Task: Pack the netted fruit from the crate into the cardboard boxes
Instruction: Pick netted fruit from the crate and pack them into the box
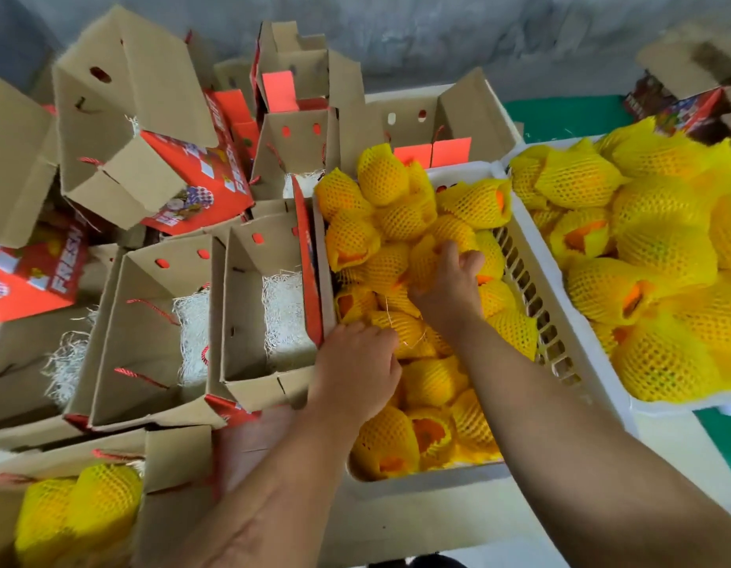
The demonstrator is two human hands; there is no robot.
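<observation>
Yellow foam netting dominates the view. Nearest, at 7 o'clock, a cardboard box [167,477] already holds two netted fruits [81,510]. Both forearms reach from 6 o'clock into the white crate [421,483] at centre, which is filled with netted fruit [429,381]. Left hand [355,368] lies on the pile at the crate's near-left side, fingers curled down onto a fruit; whether it has a full hold or merely rests there cannot be told. Right hand [449,289] is deeper in, toward 12 o'clock, fingers [470,258] curled round the net of one fruit in the middle of the pile. Handling judgement: the fruit looks firm and moderately heavy, orange skin showing at the open sleeve ends; the net is soft, springy and grippy but could slide off if pulled by its loose end, so take each fruit round its belly, palm over, not by the netting tip. At 9 o'clock, empty open boxes [265,305] lined with pale shredded filler [283,309] stand just beside the crate, touching its left wall. At 3 o'clock, a second crate [576,305] of netted fruit, cut off by the frame edge. Far, at 10 to 12 o'clock, stacked and tipped boxes [126,116], blurred; their print is only partly legible. Lower crate layers and both palms hidden.
</observation>
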